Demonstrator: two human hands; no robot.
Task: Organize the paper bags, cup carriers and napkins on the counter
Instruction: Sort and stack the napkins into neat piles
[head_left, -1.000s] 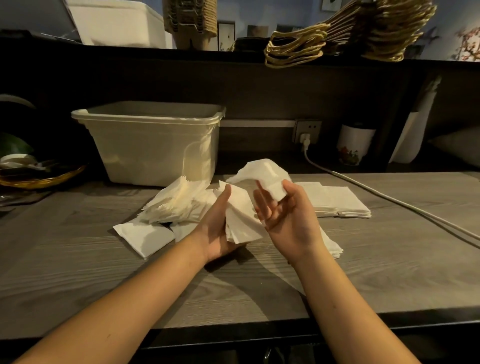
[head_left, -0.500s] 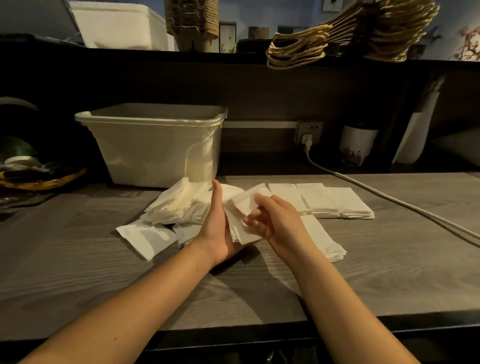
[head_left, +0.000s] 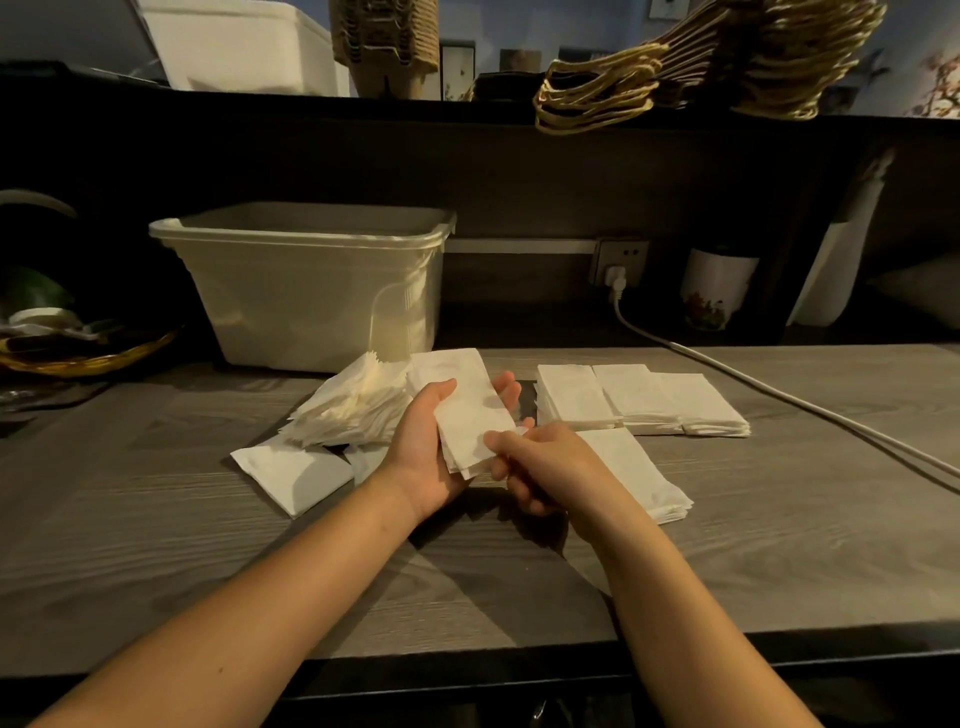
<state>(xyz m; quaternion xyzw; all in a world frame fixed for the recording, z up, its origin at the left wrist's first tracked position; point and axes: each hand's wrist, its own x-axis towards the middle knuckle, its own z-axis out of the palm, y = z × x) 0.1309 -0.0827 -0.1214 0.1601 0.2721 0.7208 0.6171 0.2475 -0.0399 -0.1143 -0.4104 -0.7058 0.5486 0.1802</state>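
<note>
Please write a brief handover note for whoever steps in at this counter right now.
Left hand: cradles a small stack of folded napkins.
Right hand: pinches that stack's near end.
Done: neat napkin stacks lie in a row on the right, one more stack nearer; paper bags and cup carriers sit on the upper shelf.
Left: the messy napkin pile and loose napkins by the white bin need straightening.

Bin (head_left: 311, 291): back of counter (head_left: 156, 519), left.
Loose napkins (head_left: 353, 410): before bin.
Stacked napkins (head_left: 644, 400): right of hands, in a row.
Paper bags (head_left: 675, 73): shelf above.
</note>
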